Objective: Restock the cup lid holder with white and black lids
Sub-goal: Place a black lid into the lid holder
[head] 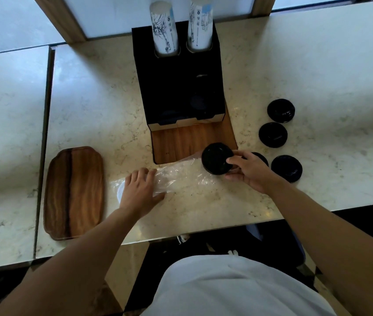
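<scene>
A black cup and lid holder (181, 87) stands at the middle back of the marble counter, its front lid slots dark inside. My right hand (249, 172) grips a black lid (216, 158) at the open end of a clear plastic sleeve (181, 179) lying on the counter. My left hand (141, 190) presses on the sleeve's left end, where white lids (119, 190) show faintly. Three black lids (280, 110) (273, 134) (286, 168) lie loose to the right, and another lid (261, 158) is partly hidden behind my right hand.
Two stacks of printed paper cups (165, 28) (200, 23) stick out of the holder's back. A wooden board (192, 142) lies under the holder's front. A wooden tray (75, 192) sits at the left. The counter's front edge (203, 233) runs close below my hands.
</scene>
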Action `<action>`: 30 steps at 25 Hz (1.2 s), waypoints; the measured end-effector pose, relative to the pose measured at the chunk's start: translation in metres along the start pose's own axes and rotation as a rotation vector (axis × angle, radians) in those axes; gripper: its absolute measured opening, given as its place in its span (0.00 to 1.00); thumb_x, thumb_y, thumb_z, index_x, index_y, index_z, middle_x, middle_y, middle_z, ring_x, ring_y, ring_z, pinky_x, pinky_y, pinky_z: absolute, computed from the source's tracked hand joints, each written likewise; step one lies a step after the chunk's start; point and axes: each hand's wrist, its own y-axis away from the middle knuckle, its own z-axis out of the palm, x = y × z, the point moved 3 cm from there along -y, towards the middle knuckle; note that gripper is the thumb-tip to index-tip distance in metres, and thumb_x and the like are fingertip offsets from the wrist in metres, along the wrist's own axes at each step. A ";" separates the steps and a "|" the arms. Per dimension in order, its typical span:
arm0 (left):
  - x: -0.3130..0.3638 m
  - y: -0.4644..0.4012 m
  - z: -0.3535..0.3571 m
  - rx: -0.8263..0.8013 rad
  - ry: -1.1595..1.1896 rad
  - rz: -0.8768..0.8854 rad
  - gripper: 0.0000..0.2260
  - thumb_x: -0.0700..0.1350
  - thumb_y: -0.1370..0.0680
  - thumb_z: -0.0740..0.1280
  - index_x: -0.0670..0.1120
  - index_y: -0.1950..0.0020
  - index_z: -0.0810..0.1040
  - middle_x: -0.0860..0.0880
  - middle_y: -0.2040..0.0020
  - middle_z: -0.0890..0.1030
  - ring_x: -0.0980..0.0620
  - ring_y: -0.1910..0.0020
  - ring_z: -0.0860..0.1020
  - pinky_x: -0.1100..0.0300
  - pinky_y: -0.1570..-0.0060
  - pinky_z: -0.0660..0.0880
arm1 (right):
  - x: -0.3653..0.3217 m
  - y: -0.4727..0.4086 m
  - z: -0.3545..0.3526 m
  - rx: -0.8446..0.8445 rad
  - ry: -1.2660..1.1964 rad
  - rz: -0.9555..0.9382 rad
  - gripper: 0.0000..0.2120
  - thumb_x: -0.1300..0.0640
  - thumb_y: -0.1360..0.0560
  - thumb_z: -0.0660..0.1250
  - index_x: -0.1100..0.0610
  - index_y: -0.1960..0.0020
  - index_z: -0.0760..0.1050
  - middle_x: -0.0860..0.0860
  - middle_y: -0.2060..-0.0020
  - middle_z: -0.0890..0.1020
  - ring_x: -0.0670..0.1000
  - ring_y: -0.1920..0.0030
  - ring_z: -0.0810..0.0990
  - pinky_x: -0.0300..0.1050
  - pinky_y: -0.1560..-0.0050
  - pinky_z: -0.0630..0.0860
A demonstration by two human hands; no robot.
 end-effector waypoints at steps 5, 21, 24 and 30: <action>0.007 -0.009 -0.003 0.010 0.004 -0.005 0.34 0.61 0.26 0.72 0.44 0.26 0.69 0.40 0.33 0.74 0.37 0.35 0.71 0.42 0.31 0.66 | -0.003 0.001 0.008 -0.054 -0.074 0.008 0.22 0.62 0.23 0.70 0.55 0.31 0.70 0.63 0.41 0.80 0.58 0.52 0.88 0.52 0.49 0.85; 0.013 -0.025 -0.015 0.011 0.012 -0.062 0.32 0.60 0.25 0.71 0.44 0.27 0.70 0.41 0.36 0.75 0.38 0.37 0.72 0.44 0.33 0.67 | -0.065 -0.031 0.042 -0.010 -0.235 -0.054 0.17 0.58 0.24 0.73 0.64 0.38 0.77 0.64 0.49 0.86 0.60 0.49 0.87 0.49 0.53 0.85; 0.014 -0.031 -0.018 0.001 0.012 -0.068 0.33 0.60 0.25 0.71 0.44 0.26 0.69 0.41 0.35 0.74 0.39 0.36 0.71 0.44 0.32 0.66 | -0.087 -0.042 0.054 0.018 -0.257 -0.052 0.14 0.59 0.24 0.73 0.63 0.41 0.79 0.64 0.50 0.87 0.59 0.51 0.88 0.49 0.53 0.85; 0.009 -0.048 -0.025 -0.008 0.010 -0.095 0.33 0.59 0.26 0.72 0.43 0.27 0.70 0.41 0.36 0.75 0.38 0.38 0.73 0.44 0.34 0.68 | -0.117 -0.065 0.075 0.088 -0.287 -0.024 0.09 0.58 0.24 0.74 0.61 0.46 0.80 0.64 0.51 0.86 0.58 0.55 0.89 0.47 0.57 0.85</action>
